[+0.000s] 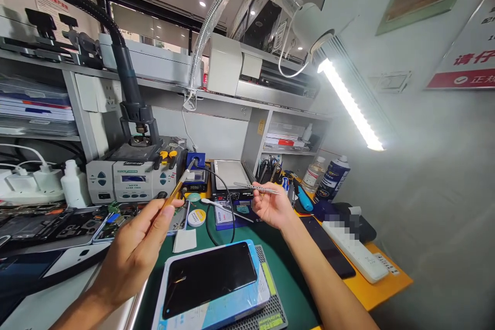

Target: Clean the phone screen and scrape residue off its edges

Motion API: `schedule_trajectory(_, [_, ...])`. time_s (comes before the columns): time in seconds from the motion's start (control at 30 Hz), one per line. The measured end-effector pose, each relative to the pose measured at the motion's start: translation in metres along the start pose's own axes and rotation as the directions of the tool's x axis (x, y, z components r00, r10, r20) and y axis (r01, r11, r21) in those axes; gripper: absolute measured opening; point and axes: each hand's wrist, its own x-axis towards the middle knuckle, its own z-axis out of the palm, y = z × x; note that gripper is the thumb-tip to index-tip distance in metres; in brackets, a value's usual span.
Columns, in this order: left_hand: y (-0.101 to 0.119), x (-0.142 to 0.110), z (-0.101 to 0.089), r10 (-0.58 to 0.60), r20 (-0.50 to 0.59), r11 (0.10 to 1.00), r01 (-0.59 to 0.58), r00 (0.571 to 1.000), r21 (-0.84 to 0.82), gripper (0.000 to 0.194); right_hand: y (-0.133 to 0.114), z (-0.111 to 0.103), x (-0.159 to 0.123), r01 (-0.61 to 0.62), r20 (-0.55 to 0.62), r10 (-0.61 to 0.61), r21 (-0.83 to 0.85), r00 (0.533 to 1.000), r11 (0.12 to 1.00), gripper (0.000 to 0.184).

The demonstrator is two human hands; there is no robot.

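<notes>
My left hand (145, 245) is closed on a slim gold-handled tool (177, 189), its flat grey tip pointing up and away towards a blue stand. I cannot make out the tip's exact kind. In my right hand (273, 209) is a pair of metal tweezers (261, 188) with holes along the arms, points to the left. Between and below my hands, a phone (211, 278) with a dark screen lies face up on a blue and white box (247, 301). Neither hand touches the phone.
A grey perforated pad (276, 309) is under the box on the green mat (297, 289). Behind stand a soldering station (133, 180), a heating plate (228, 172) and bottles (334, 178). A lit lamp (350, 103) hangs at right. Opened phones (46, 224) lie at left.
</notes>
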Motion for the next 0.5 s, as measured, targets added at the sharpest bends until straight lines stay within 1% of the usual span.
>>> schedule_trajectory(0.1, [0.002, -0.001, -0.002, -0.067, 0.05, 0.991, 0.072, 0.997, -0.114, 0.057, -0.004, 0.001, -0.002, 0.013, -0.021, -0.012, 0.05, 1.0, 0.999, 0.024])
schedule_trajectory(0.23, [0.003, -0.002, -0.002, -0.066, 0.039, 0.991, 0.07, 0.997, -0.114, 0.058, -0.004, 0.008, -0.007, 0.026, -0.017, -0.026, 0.013, 1.0, 1.0, 0.018])
schedule_trajectory(0.3, [0.003, -0.002, -0.002, -0.066, 0.039, 0.992, 0.07, 0.997, -0.101, 0.058, -0.001, 0.012, -0.007, 0.047, -0.016, -0.048, -0.047, 0.999, 0.998, 0.016])
schedule_trajectory(0.37, [0.003, -0.002, -0.002, -0.066, 0.04, 0.993, 0.069, 0.997, -0.094, 0.057, 0.003, 0.014, -0.005, 0.071, -0.024, -0.075, -0.142, 0.997, 0.987, 0.015])
schedule_trajectory(0.5, [0.001, -0.001, -0.002, -0.061, 0.049, 0.993, 0.065, 0.997, -0.094, 0.056, 0.013, 0.014, 0.001, 0.111, -0.063, -0.146, -0.382, 0.987, 0.917, 0.014])
